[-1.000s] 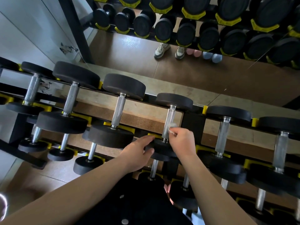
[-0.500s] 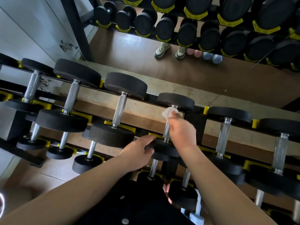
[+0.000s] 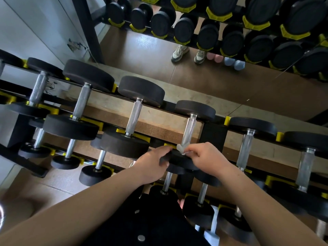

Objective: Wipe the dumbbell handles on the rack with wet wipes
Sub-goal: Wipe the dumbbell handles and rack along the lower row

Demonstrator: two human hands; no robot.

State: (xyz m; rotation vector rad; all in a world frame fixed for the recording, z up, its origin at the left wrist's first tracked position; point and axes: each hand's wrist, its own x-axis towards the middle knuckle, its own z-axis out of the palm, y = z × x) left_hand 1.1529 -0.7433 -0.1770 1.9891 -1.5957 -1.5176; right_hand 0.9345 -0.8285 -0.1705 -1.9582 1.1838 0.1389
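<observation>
A row of black dumbbells with steel handles lies across the top tier of the rack [image 3: 213,137]. My right hand [image 3: 206,158] pinches a white wet wipe [image 3: 181,148] against the near end of the handle [image 3: 189,132] of the fourth dumbbell from the left. My left hand [image 3: 152,165] grips the rim of that dumbbell's near black head [image 3: 179,159]. The wipe is mostly hidden by my fingers.
More dumbbells sit on lower tiers under my arms. A mirror behind the rack reflects further dumbbell rows, shoes [image 3: 179,52] and small pink and blue dumbbells [image 3: 224,59]. A neighbouring handle [image 3: 245,148] stands right of my right hand. Grey wall on the left.
My right hand slid the wipe from the far end of the handle back down to its near end. My left hand stayed on the near head.
</observation>
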